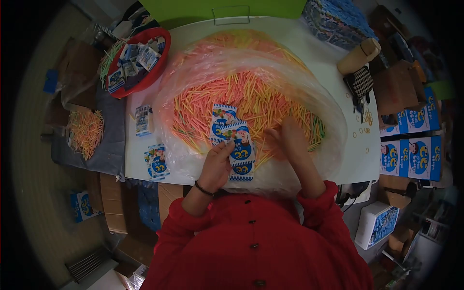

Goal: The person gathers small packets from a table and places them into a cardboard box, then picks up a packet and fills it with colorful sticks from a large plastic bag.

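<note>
My left hand (216, 166) is closed on a printed blue-and-white packet (240, 142), with the thumb across its front. More packets of the same print (224, 115) lie behind and under it. Right of the packet, my right hand (291, 140) is over a large heap of thin coloured sticks (232, 89), mostly pink, orange and yellow, with some green at the right. Its fingers are curled toward the sticks, and what they pinch, if anything, is too small to tell. A clear plastic bag (324, 101) lies open around the heap.
On the white table (350, 150), packets (157, 162) lie at the left, below a red basin (164, 60) filled with packets. A beige bottle (357, 57), a checked pouch (360, 81) and rubber bands (367, 118) sit at the right. Printed boxes (411, 154) stand beyond the right edge.
</note>
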{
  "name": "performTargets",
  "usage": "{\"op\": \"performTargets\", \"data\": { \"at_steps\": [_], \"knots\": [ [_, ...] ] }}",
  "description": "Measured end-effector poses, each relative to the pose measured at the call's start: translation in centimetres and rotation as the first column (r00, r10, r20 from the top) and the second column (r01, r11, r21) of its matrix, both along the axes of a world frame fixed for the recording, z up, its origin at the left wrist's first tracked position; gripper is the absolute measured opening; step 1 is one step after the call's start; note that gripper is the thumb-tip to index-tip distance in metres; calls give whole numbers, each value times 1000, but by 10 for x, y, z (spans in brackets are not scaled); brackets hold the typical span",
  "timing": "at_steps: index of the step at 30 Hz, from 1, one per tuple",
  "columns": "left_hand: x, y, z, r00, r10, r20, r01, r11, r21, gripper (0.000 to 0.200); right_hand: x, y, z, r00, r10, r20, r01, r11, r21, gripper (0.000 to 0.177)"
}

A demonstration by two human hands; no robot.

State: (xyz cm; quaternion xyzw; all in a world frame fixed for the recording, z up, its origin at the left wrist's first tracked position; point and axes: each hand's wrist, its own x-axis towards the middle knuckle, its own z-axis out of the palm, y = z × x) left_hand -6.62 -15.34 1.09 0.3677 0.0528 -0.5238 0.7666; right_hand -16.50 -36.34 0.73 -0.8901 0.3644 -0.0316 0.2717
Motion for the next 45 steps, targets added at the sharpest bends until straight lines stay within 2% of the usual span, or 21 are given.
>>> {"op": "performTargets", "data": {
  "at_steps": [2, 9, 12, 15, 16, 17, 18, 21, 23, 24, 26, 30, 31, 32, 33, 35, 39, 41, 42, 44, 45],
  "knots": [
    [-4, -4, -4, 1000, -4, 15, 4, 1000, 13, 25, 11, 6, 0, 990, 138, 12, -136, 986, -100, 45],
    [-5, -3, 0, 1000, 18, 20, -18, 1000, -12, 22, 16, 1, -24, 965, 213, 153, -179, 961, -211, 33],
    [-4, 4, 6, 999, 45, 20, -45, 999, 3, 22, 9, -13, -21, 952, 293, 93, -277, 949, -149, 25],
    [1, 12, 8, 998, 60, 32, -60, 998, -5, 25, 4, -27, -22, 919, 265, 292, -259, 964, -59, 21],
    [2, 13, 7, 998, 64, 28, -63, 998, -7, 25, 3, -30, -28, 877, 68, 475, -203, 950, 239, 22],
    [4, 13, 5, 997, 69, 23, -69, 997, -18, 26, 1, -34, -34, 800, -177, 574, -187, 834, 519, 24],
    [4, 12, 4, 997, 74, 18, -74, 997, -28, 26, 1, -32, -28, 802, -176, 570, -185, 836, 517, 24],
    [2, 6, 3, 997, 72, -32, -74, 992, -99, 28, -3, -26, -23, 686, -508, 521, -115, 631, 767, 23],
    [0, 3, -1, 997, 64, -45, -68, 993, -93, 28, -7, -27, -38, 515, -820, 250, -354, 62, 933, 16],
    [-1, 2, -3, 997, 55, -56, -60, 994, -88, 28, -8, -24, -34, 519, -818, 247, -351, 60, 934, 16],
    [-2, -2, 1, 998, 39, -49, -42, 996, -80, 28, -10, -17, -15, 589, -806, 63, -330, -169, 929, 17],
    [-4, -8, 1, 1000, 2, -1, -2, 999, -35, 26, -14, -3, -7, 621, -732, 279, -389, 21, 921, 16],
    [-4, -8, -2, 1000, 7, -1, -7, 1000, -30, 26, -14, -2, -15, 625, -601, 498, -266, 436, 860, 16],
    [-4, -8, -8, 998, 22, 59, -20, 999, -37, 27, -16, 0, -23, 661, -390, 641, -139, 776, 616, 16],
    [-4, -8, -11, 992, 38, 119, -32, 998, -46, 28, -20, 0, -30, 662, -389, 640, -144, 772, 619, 16],
    [-2, -8, -11, 991, 47, 129, -38, 997, -70, 28, -31, -3, -41, 842, 69, 535, -188, 967, 172, 15],
    [0, -11, -3, 994, 60, 89, -48, 990, -131, 26, -31, -4, -32, 794, 306, 525, -314, 946, -77, 17],
    [-3, -13, -10, 984, 89, 151, -78, 994, -80, 23, -30, 1, -3, 924, 54, 378, -168, 946, 278, 11],
    [-5, -14, -12, 971, 113, 210, -108, 994, -32, 20, -29, -2, -4, 924, 58, 377, -173, 945, 278, 11],
    [-6, -10, -14, 942, 83, 327, -86, 996, -4, 18, -31, -8, -5, 693, -186, 696, -306, 799, 518, 12],
    [-7, -9, -15, 898, 41, 439, -59, 998, 27, 16, -30, -2, 6, 696, -189, 692, -301, 798, 521, 12]
  ]
}}
